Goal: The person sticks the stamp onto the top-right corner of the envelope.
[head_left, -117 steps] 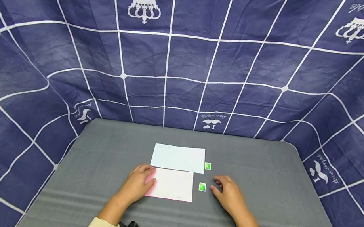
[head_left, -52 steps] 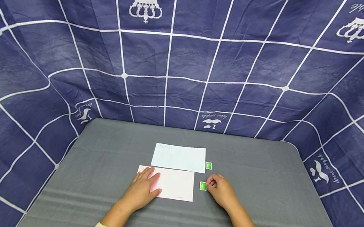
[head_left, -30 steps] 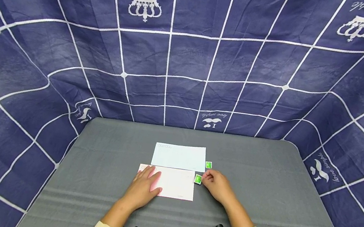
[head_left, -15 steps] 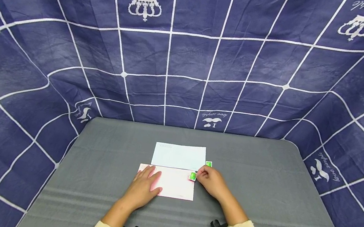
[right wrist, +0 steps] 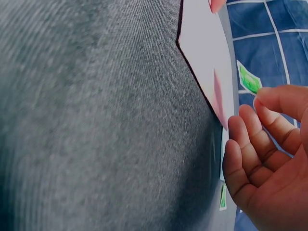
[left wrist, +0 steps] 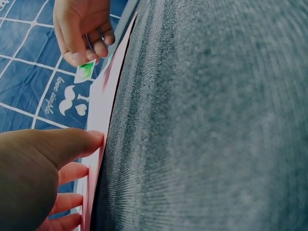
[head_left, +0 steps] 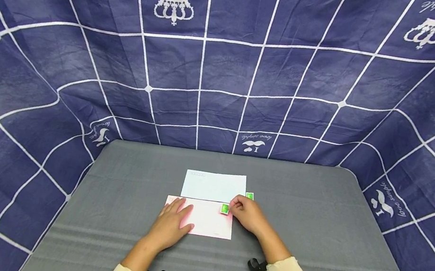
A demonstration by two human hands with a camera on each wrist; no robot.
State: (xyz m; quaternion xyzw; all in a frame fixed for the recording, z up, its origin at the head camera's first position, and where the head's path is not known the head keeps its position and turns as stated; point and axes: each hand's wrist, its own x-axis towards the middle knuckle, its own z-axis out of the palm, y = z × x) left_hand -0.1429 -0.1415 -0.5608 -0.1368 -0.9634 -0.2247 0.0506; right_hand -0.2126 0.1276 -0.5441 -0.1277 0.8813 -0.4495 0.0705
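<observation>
My right hand [head_left: 246, 213] pinches a green postage stamp [head_left: 224, 209] by its edge between thumb and index finger. In the right wrist view the stamp [right wrist: 250, 78] is raised above the nearer envelope, close to its upper right corner. My left hand [head_left: 169, 224] lies with fingers spread on the left part of that pinkish-white envelope [head_left: 207, 222]. In the left wrist view, the thumb and fingers [left wrist: 72, 199] rest along the envelope [left wrist: 98, 106]. Just beyond it lies a pale blue envelope [head_left: 213, 186]. A second green stamp [head_left: 249, 195] sits at the blue envelope's right edge, partly behind my right hand.
A grey cloth-covered table [head_left: 143, 166] holds everything. Dark blue curtains with a white grid [head_left: 228, 70] hang behind it and along both sides. Black camera mounts [head_left: 257, 268] are strapped on both wrists.
My right hand has picked up the nearer stamp from the table and moved it left over the nearer envelope. Earlier, my left hand shifted slightly right and spread its fingers; since then it has stayed still.
</observation>
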